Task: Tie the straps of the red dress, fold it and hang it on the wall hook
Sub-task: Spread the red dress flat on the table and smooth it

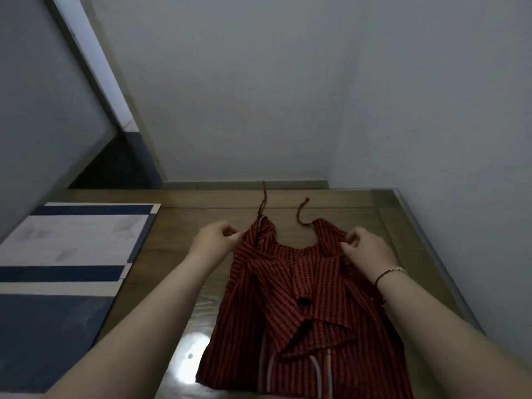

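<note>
The red dress (290,298) lies flat on the table (178,223). My left hand (214,240) and right hand (367,249) each pinch a shoulder edge. Both straps (263,201) lie loose; I should gather matching ends evenly before knotting.

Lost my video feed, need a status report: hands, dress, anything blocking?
Left hand and right hand each pinching a top corner of the red dress. Dress flat on table, straps loose, untied. Nothing blocking.

Glossy wooden table (178,226), red dress (302,298) lying on it
</note>
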